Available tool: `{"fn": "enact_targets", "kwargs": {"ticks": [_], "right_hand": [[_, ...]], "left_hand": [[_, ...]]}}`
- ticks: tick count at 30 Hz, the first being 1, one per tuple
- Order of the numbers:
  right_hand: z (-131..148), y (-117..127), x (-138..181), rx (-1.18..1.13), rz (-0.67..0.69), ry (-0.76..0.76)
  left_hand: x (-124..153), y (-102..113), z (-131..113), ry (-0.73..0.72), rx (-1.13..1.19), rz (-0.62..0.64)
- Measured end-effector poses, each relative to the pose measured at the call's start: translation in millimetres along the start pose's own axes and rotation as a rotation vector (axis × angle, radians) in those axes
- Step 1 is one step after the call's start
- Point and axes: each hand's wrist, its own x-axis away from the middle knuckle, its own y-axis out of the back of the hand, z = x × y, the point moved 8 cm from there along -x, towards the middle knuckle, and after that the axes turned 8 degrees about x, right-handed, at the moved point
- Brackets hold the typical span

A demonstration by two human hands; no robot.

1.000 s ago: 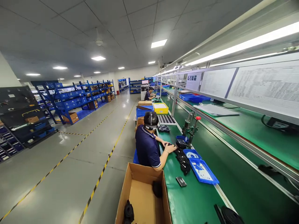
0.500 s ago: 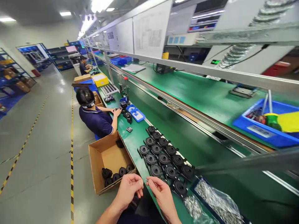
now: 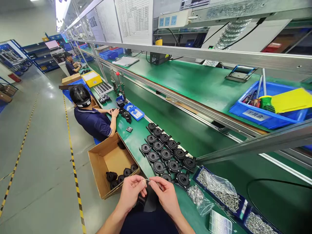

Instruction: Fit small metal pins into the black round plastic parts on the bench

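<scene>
My left hand (image 3: 133, 191) and my right hand (image 3: 163, 194) meet in front of me at the near edge of the green bench (image 3: 136, 136). Both pinch a thin metal pin (image 3: 147, 180) between the fingertips. A dark part (image 3: 143, 200) lies in my lap beneath them. Just beyond, two rows of several black round parts (image 3: 165, 154) stand on the bench. A blue tray (image 3: 220, 189) with bags of silver screws lies to the right of my hands.
An open cardboard box (image 3: 110, 164) holding black parts stands on the floor at my left. A seated co-worker (image 3: 91, 117) works farther along the bench; another person (image 3: 70, 64) sits beyond. A blue tool bin (image 3: 268, 107) rests on the upper shelf. Yellow-black floor tape (image 3: 73, 162) runs alongside.
The view swung from the aisle and co-worker round to my own bench spot. My hands came into view a half second ago, pinching the pin, and stay together now.
</scene>
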Motion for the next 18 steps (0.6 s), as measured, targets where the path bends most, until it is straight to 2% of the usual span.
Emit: {"fn": "enact_targets", "kwargs": {"ticks": [7,12,15,18], "right_hand": [[-1.9,-5.1,-3.3,-0.001,0.062,0.043],[5.1,-6.3,-7.8,0.043,0.168,0.116],[-3.8,-9.2,-11.8,-0.054,0.249,0.085],[-28.1,-17.5,-13.9,-0.236,0.302,-0.024]], "left_hand": [[-2.2,-0.7,-1.3,0.056,0.054,-0.012],[-6.2,1.8,8.5,0.187,0.026,0.030],[-9.6,4.4,17.9,0.258,0.040,0.046],[-12.6,3.6,26.6,0.287,0.077,0.065]]}}
